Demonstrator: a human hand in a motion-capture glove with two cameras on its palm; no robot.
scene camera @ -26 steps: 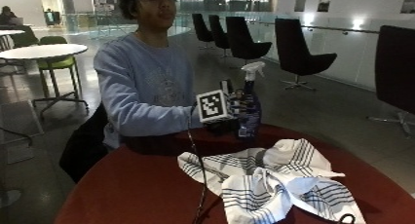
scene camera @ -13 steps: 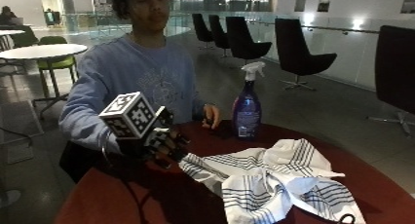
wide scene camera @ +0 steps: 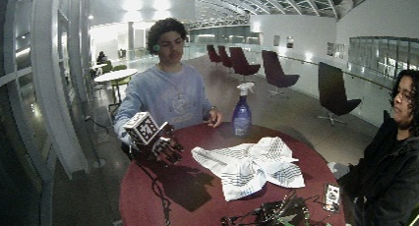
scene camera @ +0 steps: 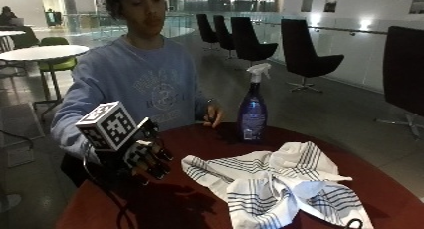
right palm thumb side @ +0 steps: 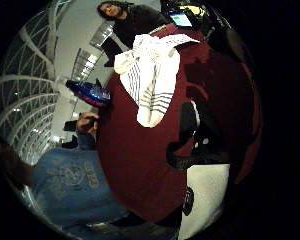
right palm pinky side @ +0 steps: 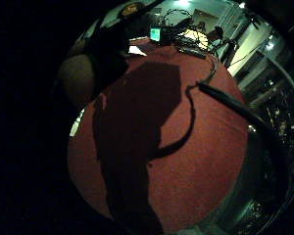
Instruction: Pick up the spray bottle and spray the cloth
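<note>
A person in a light blue sweatshirt sits at a round dark red bench (scene camera: pixel 199 199). The black-gloved right hand (scene camera: pixel 142 159) hangs just above the bench near the edge on the person's side, off to one side of the cloth. Its grip is released: the fingers (scene camera: pixel 159 164) point loosely downward and hold nothing, and they touch no object. Its shadow falls on the bare bench surface below it, as the little finger side palm view also shows (right palm pinky side: pixel 157 161).

The blue translucent spray bottle with a white trigger head (scene camera: pixel 252 107) stands upright near the bench's far edge, well apart from the gloved hand. The person's bare left hand (scene camera: pixel 212 114) rests at the bench edge just beside the bottle; whether it touches the bottle cannot be told.

The white cloth with dark blue stripes (scene camera: pixel 278 184) lies crumpled across the middle of the bench, between the bottle and the near edge. In the wide outside view its folds spread toward the bench edge nearest a second seated person, and a cluster of dark cables and small devices (wide scene camera: pixel 275 213) lies near the front edge. Open red surface lies between the gloved hand and the cloth, and between the cloth and the bottle.
</note>
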